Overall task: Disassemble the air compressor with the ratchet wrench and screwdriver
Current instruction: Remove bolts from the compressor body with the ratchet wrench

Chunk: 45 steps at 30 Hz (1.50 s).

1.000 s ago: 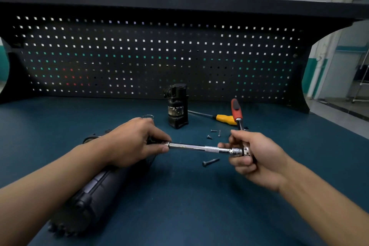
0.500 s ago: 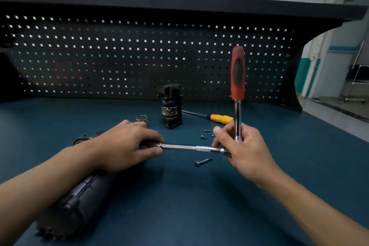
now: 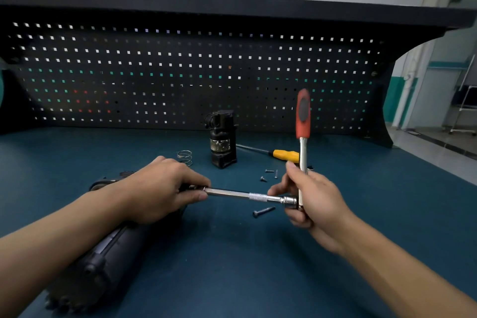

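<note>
The air compressor (image 3: 103, 261), a black ribbed cylinder, lies on its side on the blue bench top (image 3: 232, 279) at the near left. The left hand (image 3: 160, 191) is curled over its far end, gripping it where a steel extension bar (image 3: 242, 195) runs in level from the right. The right hand (image 3: 315, 201) grips the ratchet wrench (image 3: 302, 116) low on its shank at the bar's other end, red handle standing upright. A dark bolt (image 3: 263, 212) lies just under the bar. Further back are small screws (image 3: 269, 174), the yellow-handled screwdriver (image 3: 284, 155), a spring (image 3: 185, 156) and an upright black part (image 3: 223, 139) before the pegboard (image 3: 180, 72).
</note>
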Tool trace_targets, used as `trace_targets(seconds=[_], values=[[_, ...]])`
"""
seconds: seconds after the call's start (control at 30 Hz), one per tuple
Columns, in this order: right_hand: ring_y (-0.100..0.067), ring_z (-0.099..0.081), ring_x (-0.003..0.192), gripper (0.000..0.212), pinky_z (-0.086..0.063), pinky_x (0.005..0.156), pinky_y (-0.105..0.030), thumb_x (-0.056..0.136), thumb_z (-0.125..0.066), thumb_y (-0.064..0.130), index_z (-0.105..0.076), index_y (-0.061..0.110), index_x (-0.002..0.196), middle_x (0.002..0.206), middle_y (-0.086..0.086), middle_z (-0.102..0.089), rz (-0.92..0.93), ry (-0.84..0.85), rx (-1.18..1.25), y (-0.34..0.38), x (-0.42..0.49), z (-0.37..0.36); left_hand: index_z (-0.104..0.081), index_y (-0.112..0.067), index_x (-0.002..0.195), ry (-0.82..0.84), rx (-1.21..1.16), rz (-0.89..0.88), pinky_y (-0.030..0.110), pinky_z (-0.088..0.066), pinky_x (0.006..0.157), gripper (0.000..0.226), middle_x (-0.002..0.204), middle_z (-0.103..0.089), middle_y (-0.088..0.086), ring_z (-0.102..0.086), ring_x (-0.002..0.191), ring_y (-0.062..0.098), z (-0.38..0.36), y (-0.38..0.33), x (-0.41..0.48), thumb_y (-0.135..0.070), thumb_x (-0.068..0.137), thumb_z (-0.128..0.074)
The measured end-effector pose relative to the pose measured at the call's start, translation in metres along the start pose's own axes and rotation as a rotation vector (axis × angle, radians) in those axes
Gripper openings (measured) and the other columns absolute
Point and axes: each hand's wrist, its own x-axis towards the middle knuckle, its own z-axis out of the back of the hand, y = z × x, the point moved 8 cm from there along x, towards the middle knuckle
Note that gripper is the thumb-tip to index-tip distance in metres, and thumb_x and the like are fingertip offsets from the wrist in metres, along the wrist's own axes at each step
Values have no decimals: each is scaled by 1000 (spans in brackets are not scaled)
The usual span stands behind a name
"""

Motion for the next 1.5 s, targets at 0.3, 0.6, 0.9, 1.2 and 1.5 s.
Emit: trace_targets(seconds=[0.3, 0.6, 0.9, 1.2, 1.5], values=[[-5, -27, 31, 22, -17, 27, -14, 102, -50, 24, -47, 13, 83, 68, -4, -70, -387, 17, 257, -35, 2, 1, -67, -35, 103, 22, 54, -23, 36, -44, 84, 20, 83, -66, -7, -55, 82, 14, 0, -2, 0, -49, 98, -54], [-15, -41, 40, 34, -33, 37, -24, 93, -67, 39, -57, 17, 70, 67, -10, -68, 106, -91, -151, -1, 5, 8, -56, -43, 107, 41, 93, 38, 32, -34, 96, 20, 88, -62, -20, -54, 87, -1, -5, 1, 1, -55, 99, -42], [-8, -43, 44, 52, -35, 47, -14, 81, -58, 56, -68, 8, 61, 46, 3, -46, 436, -92, -361, 25, -5, 2, -55, -42, 111, 98, 142, 72, 33, -30, 100, 27, 90, -60, -17, -49, 90, -2, -13, 4, 3, -54, 102, -32], [-2, -49, 40, 51, -34, 38, -15, 94, -52, 47, -59, 10, 60, 67, -9, -70, 298, -57, -168, 20, -4, -2, -65, -39, 109, 48, 96, 45, 33, -38, 90, 27, 86, -67, -12, -55, 84, 8, -5, 2, 4, -53, 100, -44], [-5, -27, 31, 27, -17, 28, -14, 100, -54, 31, -51, 14, 80, 79, -6, -73, -310, 59, 204, -24, 0, -1, -65, -40, 108, 38, 105, 28, 35, -41, 89, 26, 84, -65, -11, -53, 85, 8, -2, 0, 3, -54, 99, -46]])
